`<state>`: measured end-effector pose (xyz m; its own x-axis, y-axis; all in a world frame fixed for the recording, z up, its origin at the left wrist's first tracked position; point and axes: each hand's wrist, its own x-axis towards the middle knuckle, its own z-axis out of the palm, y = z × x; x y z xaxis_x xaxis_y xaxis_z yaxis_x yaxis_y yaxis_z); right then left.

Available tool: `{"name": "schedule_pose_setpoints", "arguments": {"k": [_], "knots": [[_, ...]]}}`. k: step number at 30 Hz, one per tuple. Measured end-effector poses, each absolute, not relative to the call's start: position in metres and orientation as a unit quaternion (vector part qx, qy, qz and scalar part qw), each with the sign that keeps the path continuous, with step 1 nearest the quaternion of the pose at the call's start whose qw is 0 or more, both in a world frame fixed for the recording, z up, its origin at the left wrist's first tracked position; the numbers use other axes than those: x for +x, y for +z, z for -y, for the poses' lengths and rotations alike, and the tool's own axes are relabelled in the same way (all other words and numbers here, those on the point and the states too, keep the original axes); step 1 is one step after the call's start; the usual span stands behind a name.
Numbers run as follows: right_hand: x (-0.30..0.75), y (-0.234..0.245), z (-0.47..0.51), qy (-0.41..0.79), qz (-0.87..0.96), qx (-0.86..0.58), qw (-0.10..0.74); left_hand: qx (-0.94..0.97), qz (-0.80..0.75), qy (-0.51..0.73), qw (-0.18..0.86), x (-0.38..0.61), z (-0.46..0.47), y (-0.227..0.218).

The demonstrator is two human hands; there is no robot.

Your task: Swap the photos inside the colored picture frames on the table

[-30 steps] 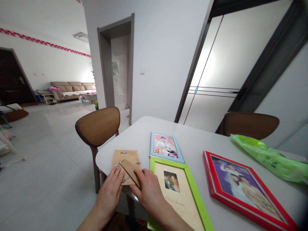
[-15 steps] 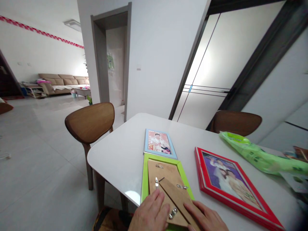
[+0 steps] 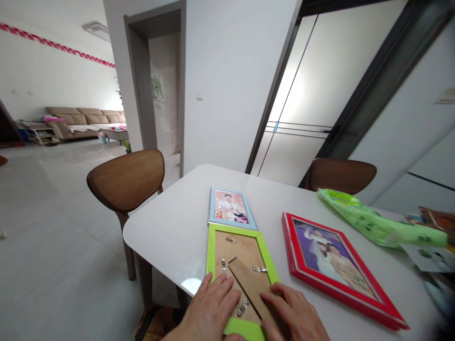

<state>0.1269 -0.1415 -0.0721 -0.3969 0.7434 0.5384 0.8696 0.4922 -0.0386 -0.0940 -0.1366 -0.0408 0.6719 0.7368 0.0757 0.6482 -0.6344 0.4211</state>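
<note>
A green picture frame lies face down at the near edge of the white table. A brown backing board with a fold-out stand and small metal clips sits inside it. My left hand lies flat on the board's lower left, fingers stretched out. My right hand rests flat on the lower right, over the stand and the frame's edge. Neither hand grips anything.
A small blue-framed photo lies just beyond the green frame. A red-framed photo is to the right. A green plastic bag and papers sit further right. Two brown wooden chairs stand at the table.
The backing board went from the bare table at the left into the green frame, covering the photo. Both hands followed it and now press it flat. The view shifted right.
</note>
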Motion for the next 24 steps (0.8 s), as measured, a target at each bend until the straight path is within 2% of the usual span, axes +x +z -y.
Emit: {"name": "schedule_pose_setpoints", "arguments": {"k": [7, 24], "knots": [[0.111, -0.053, 0.116, -0.067, 0.784, -0.594, 0.168, 0.874, -0.422, 0.125, 0.204, -0.096, 0.139, -0.043], [0.119, -0.056, 0.088, 0.030, 0.774, -0.602, 0.194, 0.873, -0.428, 0.109, 0.206, -0.094, 0.138, -0.038]]}}
